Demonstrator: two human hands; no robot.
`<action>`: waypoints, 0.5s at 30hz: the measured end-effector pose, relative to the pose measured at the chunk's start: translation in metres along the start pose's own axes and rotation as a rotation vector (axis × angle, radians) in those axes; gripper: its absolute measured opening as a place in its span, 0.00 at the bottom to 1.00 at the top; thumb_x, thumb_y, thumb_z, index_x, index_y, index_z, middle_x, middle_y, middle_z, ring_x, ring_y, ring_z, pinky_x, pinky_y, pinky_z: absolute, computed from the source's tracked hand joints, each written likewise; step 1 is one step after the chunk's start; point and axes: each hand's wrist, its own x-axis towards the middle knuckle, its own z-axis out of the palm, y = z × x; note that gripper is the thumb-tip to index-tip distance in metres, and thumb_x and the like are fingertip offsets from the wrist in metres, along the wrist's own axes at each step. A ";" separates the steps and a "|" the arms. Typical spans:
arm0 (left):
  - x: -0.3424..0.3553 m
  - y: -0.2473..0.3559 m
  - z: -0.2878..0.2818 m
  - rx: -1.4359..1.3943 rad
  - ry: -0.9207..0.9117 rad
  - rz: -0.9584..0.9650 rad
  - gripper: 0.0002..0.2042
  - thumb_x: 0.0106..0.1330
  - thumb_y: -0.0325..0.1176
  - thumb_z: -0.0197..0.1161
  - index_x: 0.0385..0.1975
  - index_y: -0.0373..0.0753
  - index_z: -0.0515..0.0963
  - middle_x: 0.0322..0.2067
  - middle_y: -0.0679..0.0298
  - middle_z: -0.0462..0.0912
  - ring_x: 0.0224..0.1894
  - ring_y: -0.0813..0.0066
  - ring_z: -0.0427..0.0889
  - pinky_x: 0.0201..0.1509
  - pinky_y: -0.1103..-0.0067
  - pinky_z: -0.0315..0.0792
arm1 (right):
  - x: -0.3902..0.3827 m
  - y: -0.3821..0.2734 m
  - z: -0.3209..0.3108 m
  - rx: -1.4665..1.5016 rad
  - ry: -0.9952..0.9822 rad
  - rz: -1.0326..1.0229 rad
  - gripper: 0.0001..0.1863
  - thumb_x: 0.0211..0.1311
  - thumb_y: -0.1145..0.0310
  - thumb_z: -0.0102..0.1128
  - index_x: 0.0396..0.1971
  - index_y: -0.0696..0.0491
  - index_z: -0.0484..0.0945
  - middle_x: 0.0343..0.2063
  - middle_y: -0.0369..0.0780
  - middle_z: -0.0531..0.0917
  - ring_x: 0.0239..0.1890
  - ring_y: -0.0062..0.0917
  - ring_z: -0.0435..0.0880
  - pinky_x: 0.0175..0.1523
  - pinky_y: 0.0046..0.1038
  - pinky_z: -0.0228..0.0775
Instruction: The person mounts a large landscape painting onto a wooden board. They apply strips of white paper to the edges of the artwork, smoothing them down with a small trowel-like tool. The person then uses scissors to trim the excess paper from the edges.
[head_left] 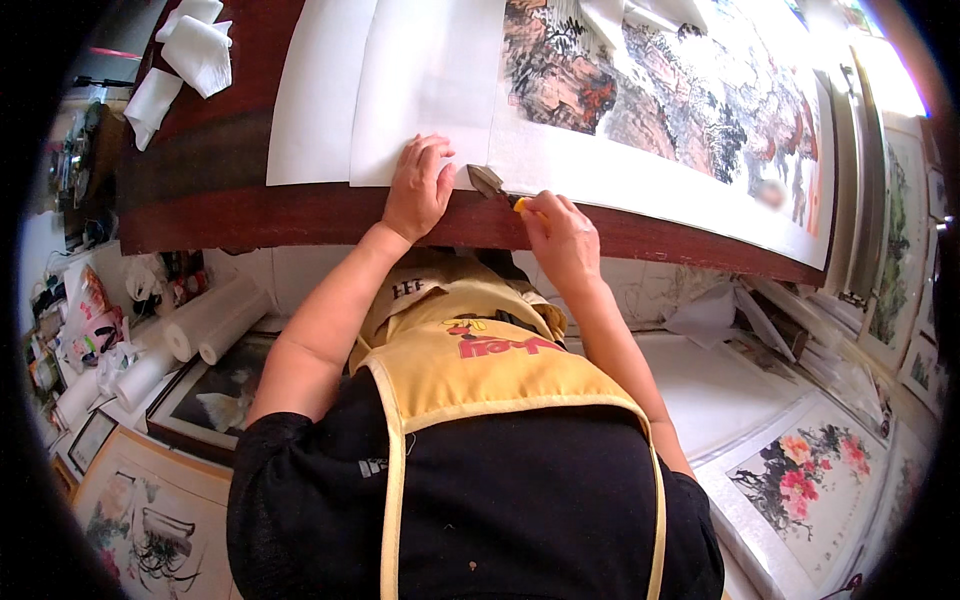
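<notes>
My left hand (420,188) spreads over white paper (428,75), my right hand (566,240) gripping a yellow-handled tool (487,181), perhaps a trowel!

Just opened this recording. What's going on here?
A person in a yellow apron is working at a dark red table. The right hand grips a yellow-handled tool, its pointed metal blade at the near edge of the white paper. The left hand rests on that paper, left of the blade. A landscape painting lies spread out on the right.
</notes>
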 end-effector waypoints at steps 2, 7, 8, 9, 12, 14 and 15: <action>0.001 -0.001 -0.001 0.006 0.004 0.004 0.08 0.67 0.27 0.58 0.44 0.36 0.72 0.49 0.53 0.77 0.56 0.52 0.74 0.69 0.57 0.64 | -0.001 0.006 -0.007 0.043 0.020 0.030 0.06 0.67 0.64 0.59 0.38 0.49 0.77 0.35 0.42 0.82 0.35 0.41 0.84 0.37 0.40 0.76; -0.001 -0.001 0.002 -0.018 -0.003 -0.007 0.08 0.68 0.27 0.57 0.44 0.36 0.72 0.49 0.52 0.77 0.56 0.51 0.74 0.69 0.57 0.63 | -0.020 0.016 0.001 -0.069 0.007 0.019 0.06 0.67 0.64 0.59 0.37 0.50 0.76 0.33 0.42 0.82 0.33 0.43 0.83 0.36 0.41 0.75; -0.001 -0.002 0.003 -0.023 -0.004 -0.012 0.08 0.68 0.27 0.56 0.44 0.36 0.72 0.49 0.52 0.77 0.56 0.51 0.74 0.69 0.57 0.63 | -0.022 0.013 0.002 -0.075 -0.002 0.011 0.06 0.67 0.65 0.60 0.38 0.50 0.77 0.33 0.42 0.82 0.33 0.43 0.83 0.36 0.40 0.75; 0.000 -0.001 0.003 -0.024 -0.004 -0.016 0.08 0.68 0.27 0.56 0.44 0.36 0.72 0.49 0.52 0.77 0.56 0.51 0.74 0.69 0.57 0.63 | -0.023 0.008 0.003 -0.080 -0.009 0.000 0.07 0.66 0.65 0.61 0.38 0.51 0.77 0.33 0.43 0.83 0.33 0.43 0.83 0.36 0.39 0.75; -0.001 -0.002 0.002 -0.041 -0.002 -0.034 0.08 0.69 0.27 0.56 0.45 0.36 0.73 0.49 0.52 0.77 0.56 0.51 0.74 0.68 0.59 0.64 | -0.022 0.006 -0.002 -0.004 -0.068 -0.025 0.06 0.67 0.63 0.60 0.37 0.50 0.78 0.32 0.42 0.82 0.34 0.42 0.83 0.35 0.40 0.75; -0.001 -0.004 -0.001 -0.090 0.008 -0.069 0.08 0.69 0.27 0.56 0.45 0.36 0.73 0.50 0.52 0.78 0.56 0.51 0.74 0.67 0.61 0.65 | -0.019 0.009 -0.006 0.059 -0.043 -0.027 0.06 0.67 0.63 0.59 0.36 0.49 0.78 0.31 0.42 0.81 0.34 0.42 0.83 0.35 0.41 0.75; -0.001 -0.004 -0.004 -0.133 0.015 -0.097 0.08 0.69 0.27 0.56 0.45 0.36 0.73 0.50 0.52 0.78 0.57 0.52 0.74 0.66 0.61 0.66 | -0.015 0.010 -0.009 0.088 0.000 -0.011 0.07 0.67 0.63 0.59 0.36 0.50 0.78 0.30 0.42 0.81 0.34 0.42 0.83 0.35 0.41 0.75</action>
